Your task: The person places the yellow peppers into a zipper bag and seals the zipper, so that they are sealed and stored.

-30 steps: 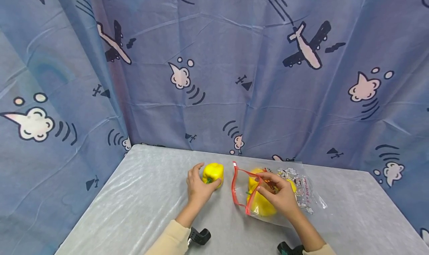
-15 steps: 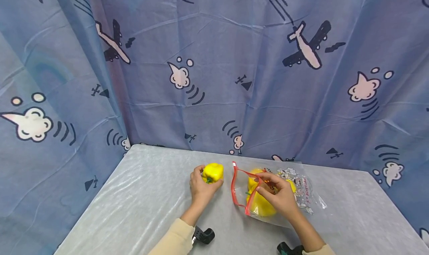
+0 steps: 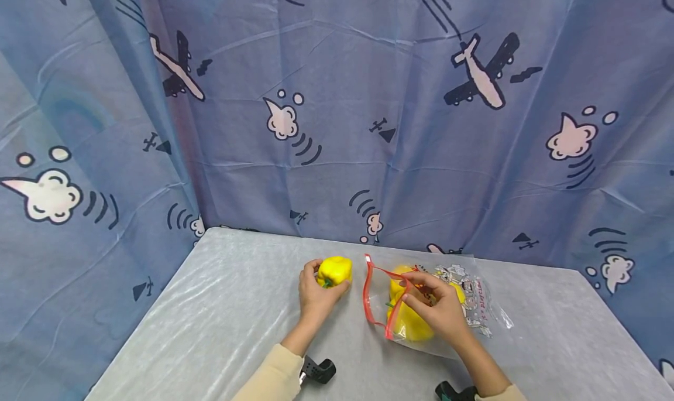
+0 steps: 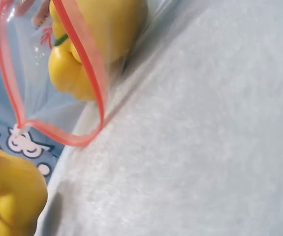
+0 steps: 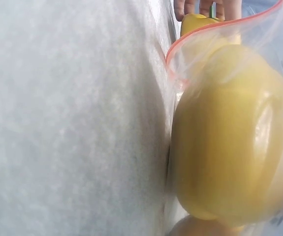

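My left hand (image 3: 317, 295) grips a yellow bell pepper (image 3: 336, 270), its fingers along the left side and its thumb at the lower right. The pepper's green stem faces me. To the right, a clear zip bag (image 3: 476, 295) lies with its red-edged mouth spread apart toward that pepper. Yellow bell peppers (image 3: 413, 322) sit inside the bag. My right hand (image 3: 441, 307) pinches the bag's red rim (image 3: 389, 325) between thumb and fingers. In the left wrist view the gripped pepper (image 4: 15, 191) is just outside the bag mouth (image 4: 65, 137). The right wrist view shows a bagged pepper (image 5: 230, 137) up close.
A pale grey sheet covers the table (image 3: 237, 319). Behind it and along the sides hangs a blue curtain (image 3: 337, 126) printed with planes and clouds. Black straps or mounts (image 3: 319, 370) sit at the wrists.
My left hand has shifted slightly right and its fingers have closed round the pepper. The pepper, the bag and my right hand have hardly moved.
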A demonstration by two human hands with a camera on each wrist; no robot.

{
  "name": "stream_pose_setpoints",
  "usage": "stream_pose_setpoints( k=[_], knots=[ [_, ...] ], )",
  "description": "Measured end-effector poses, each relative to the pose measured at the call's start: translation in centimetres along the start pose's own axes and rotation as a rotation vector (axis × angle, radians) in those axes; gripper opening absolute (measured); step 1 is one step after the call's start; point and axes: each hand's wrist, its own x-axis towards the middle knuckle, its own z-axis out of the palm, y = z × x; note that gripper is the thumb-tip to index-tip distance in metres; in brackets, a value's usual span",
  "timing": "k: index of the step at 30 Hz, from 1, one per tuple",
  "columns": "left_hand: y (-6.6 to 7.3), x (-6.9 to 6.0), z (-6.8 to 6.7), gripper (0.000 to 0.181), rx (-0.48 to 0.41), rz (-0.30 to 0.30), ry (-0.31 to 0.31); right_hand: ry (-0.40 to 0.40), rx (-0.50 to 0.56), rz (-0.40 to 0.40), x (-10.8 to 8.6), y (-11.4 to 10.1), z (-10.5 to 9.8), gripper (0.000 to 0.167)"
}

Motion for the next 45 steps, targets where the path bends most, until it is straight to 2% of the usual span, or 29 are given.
stream_pose_setpoints(
  k=[5,13,19,25,33,45],
  knots=[
    [0.7,-0.5,-0.6,0.068,-0.034,-0.018,-0.057,-0.005,0.001,0.0,-0.1,0.0,-0.1,0.03],
    [1.6,-1.4,-1.7,0.067,-0.048,-0.015,-0.14,-0.005,0.002,0.011,0.0,-0.1,-0.1,0.029],
    [1.4,-1.6,-2.6,0.066,-0.066,-0.019,-0.247,-0.008,-0.004,0.007,0.0,-0.2,-0.1,0.029],
    [1.1,-1.8,-3.2,0.062,-0.106,0.038,-0.34,-0.012,-0.007,0.002,0.1,-0.1,-0.1,0.03],
    [1.0,-2.0,-2.8,0.064,-0.175,0.048,-0.463,-0.008,-0.006,-0.019,0.0,0.0,-0.1,0.031],
    [0.9,-2.3,-1.3,0.055,-0.223,0.063,-0.516,-0.014,0.017,-0.033,0.0,0.2,0.1,0.031]
  ],
)
